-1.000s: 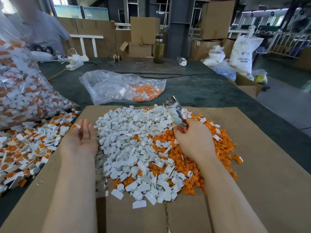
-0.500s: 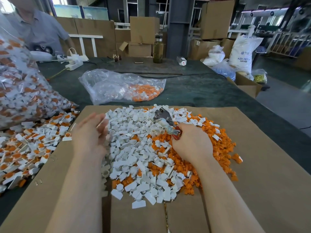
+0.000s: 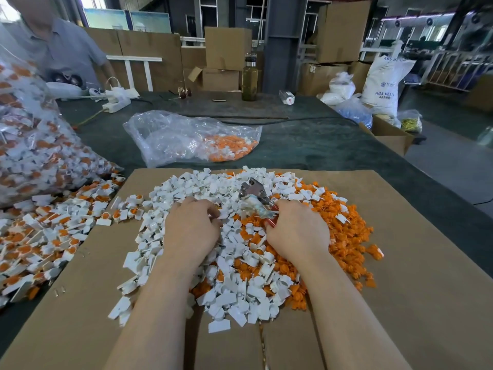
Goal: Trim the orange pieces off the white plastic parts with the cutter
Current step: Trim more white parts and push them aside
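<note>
Steel cutter (image 3: pixel 253 194): gripped in my right hand (image 3: pixel 296 231), head tilted up just beyond my knuckles.
Left hand (image 3: pixel 190 228): fingers curled, tips near the cutter; whether they pinch a part, I cannot tell.
White parts (image 3: pixel 234 297): heaped under both hands, orange pieces (image 3: pixel 344 231) right of my right fingers.
Risk: blades nip my left fingertips, close as they are; part slips.
Hidden: blade edges, my fingertips.
</note>
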`<state>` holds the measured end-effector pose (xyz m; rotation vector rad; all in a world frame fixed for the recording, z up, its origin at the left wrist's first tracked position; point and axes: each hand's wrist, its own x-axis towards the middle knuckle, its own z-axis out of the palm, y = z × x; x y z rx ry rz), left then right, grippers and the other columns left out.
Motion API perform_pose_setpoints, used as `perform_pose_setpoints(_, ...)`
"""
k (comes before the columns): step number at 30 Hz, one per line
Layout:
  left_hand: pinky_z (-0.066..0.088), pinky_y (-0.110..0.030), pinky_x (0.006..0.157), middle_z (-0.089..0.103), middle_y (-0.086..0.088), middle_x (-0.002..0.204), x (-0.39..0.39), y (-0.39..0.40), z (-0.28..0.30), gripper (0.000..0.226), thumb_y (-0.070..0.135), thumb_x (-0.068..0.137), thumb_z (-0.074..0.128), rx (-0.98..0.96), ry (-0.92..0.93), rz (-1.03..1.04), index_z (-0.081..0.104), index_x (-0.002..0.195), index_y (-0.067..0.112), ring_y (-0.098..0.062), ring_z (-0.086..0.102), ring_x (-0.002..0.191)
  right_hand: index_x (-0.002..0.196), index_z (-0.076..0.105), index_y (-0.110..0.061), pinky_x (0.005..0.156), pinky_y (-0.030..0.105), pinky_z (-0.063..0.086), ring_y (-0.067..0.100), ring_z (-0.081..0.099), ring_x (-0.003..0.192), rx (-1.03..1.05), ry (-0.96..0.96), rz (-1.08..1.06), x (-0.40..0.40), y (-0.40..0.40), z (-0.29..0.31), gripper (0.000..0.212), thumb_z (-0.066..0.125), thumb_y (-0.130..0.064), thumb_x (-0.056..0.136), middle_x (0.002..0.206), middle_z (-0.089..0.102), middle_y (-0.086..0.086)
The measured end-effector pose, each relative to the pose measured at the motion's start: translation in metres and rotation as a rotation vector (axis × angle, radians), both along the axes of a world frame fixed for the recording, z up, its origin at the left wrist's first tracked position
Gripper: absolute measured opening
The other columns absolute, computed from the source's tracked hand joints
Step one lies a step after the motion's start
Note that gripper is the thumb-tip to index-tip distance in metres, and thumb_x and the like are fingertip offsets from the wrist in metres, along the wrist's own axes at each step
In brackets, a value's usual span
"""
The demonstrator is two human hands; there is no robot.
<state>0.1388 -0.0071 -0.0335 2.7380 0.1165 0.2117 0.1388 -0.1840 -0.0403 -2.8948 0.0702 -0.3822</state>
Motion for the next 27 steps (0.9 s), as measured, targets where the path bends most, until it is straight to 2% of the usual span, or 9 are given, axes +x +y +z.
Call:
perform_pose_setpoints(3, 0.039, -0.039, 0.101, 0.055, -0.006, 0.131, 0.0, -0.001, 0.001, 0.032, 0.038, 0.096, 0.057, 0.075, 0.029, 0.001, 0.064, 0.126, 0.027, -0.031, 0.046, 0.122, 0.103, 0.06, -0.027, 0.044, 0.022, 0.034, 0.01, 0.05, 0.065, -0.006, 0.019, 0.0, 0.001, 0.0, 0.001, 0.025, 0.063, -0.045, 0.086, 0.084, 0.054, -0.007)
perform_pose_setpoints(6, 0.037, -0.042, 0.104, 0.053, -0.007, 0.133, 0.001, -0.001, -0.002, 0.036, 0.043, 0.097, 0.055, 0.081, 0.036, -0.007, 0.062, 0.13, 0.028, -0.032, 0.044, 0.125, 0.097, 0.058, -0.026, 0.045, 0.023, 0.033, 0.008, 0.044, 0.061, -0.005, 0.025, 0.007, 0.0, 0.001, 0.001, 0.02, 0.063, -0.042, 0.086, 0.077, 0.047, -0.009)
perform_pose_setpoints(8, 0.039, -0.044, 0.102, 0.055, -0.006, 0.13, 0.002, -0.002, -0.002, 0.036, 0.044, 0.095, 0.058, 0.053, 0.012, 0.009, 0.063, 0.127, 0.027, -0.032, 0.045, 0.124, 0.09, 0.054, -0.027, 0.046, 0.024, 0.033, 0.008, 0.043, 0.061, 0.006, 0.023, 0.01, 0.0, 0.001, 0.001, 0.016, 0.062, -0.04, 0.085, 0.074, 0.043, -0.01)
perform_pose_setpoints(11, 0.041, -0.045, 0.101, 0.059, -0.003, 0.126, 0.0, -0.003, -0.003, 0.034, 0.043, 0.092, 0.063, 0.001, -0.028, 0.01, 0.063, 0.123, 0.03, -0.031, 0.048, 0.122, 0.091, 0.053, -0.028, 0.047, 0.023, 0.033, 0.01, 0.048, 0.066, 0.024, 0.009, 0.025, -0.001, 0.001, 0.001, 0.015, 0.061, -0.04, 0.086, 0.078, 0.047, -0.009)
perform_pose_setpoints(16, 0.043, -0.042, 0.097, 0.063, 0.002, 0.115, 0.0, -0.005, -0.003, 0.016, 0.039, 0.093, 0.063, -0.032, -0.096, -0.029, 0.069, 0.108, 0.037, -0.025, 0.053, 0.112, 0.088, 0.047, -0.028, 0.048, 0.024, 0.039, 0.011, 0.052, 0.067, 0.055, -0.01, 0.029, -0.001, 0.001, 0.001, 0.018, 0.06, -0.042, 0.087, 0.078, 0.051, -0.01)
perform_pose_setpoints(18, 0.047, -0.038, 0.091, 0.066, 0.005, 0.108, -0.001, -0.006, 0.0, 0.016, 0.038, 0.092, 0.065, -0.152, -0.143, -0.034, 0.071, 0.106, 0.035, -0.019, 0.059, 0.102, 0.088, 0.05, -0.029, 0.05, 0.025, 0.043, 0.009, 0.053, 0.067, 0.108, -0.02, 0.037, 0.0, 0.001, 0.001, 0.014, 0.058, -0.041, 0.089, 0.077, 0.054, -0.011)
perform_pose_setpoints(22, 0.043, -0.019, 0.059, 0.066, 0.013, 0.083, -0.006, -0.016, 0.01, 0.012, 0.029, 0.091, 0.069, -0.596, -0.184, -0.081, 0.07, 0.093, 0.041, -0.006, 0.062, 0.072, 0.08, 0.051, -0.03, 0.054, 0.025, 0.044, 0.007, 0.056, 0.067, 0.359, -0.064, 0.124, 0.0, 0.0, 0.006, 0.016, 0.058, -0.04, 0.091, 0.074, 0.058, -0.01)
perform_pose_setpoints(25, 0.048, -0.01, 0.058, 0.071, 0.009, 0.076, -0.01, -0.025, 0.014, 0.018, 0.025, 0.092, 0.069, -0.75, -0.134, -0.191, 0.069, 0.087, 0.043, -0.002, 0.067, 0.067, 0.085, 0.058, -0.026, 0.059, 0.026, 0.046, 0.007, 0.059, 0.07, 0.593, -0.083, 0.197, -0.001, 0.0, 0.011, 0.011, 0.062, -0.036, 0.089, 0.076, 0.06, -0.009)
perform_pose_setpoints(27, 0.051, -0.012, 0.061, 0.073, 0.008, 0.074, -0.012, -0.029, 0.016, 0.018, 0.021, 0.091, 0.069, -0.845, -0.103, -0.225, 0.07, 0.086, 0.038, -0.003, 0.069, 0.065, 0.081, 0.057, -0.03, 0.058, 0.021, 0.04, 0.002, 0.057, 0.065, 0.713, -0.08, 0.243, -0.003, 0.0, 0.014, 0.01, 0.064, -0.032, 0.089, 0.072, 0.059, -0.011)
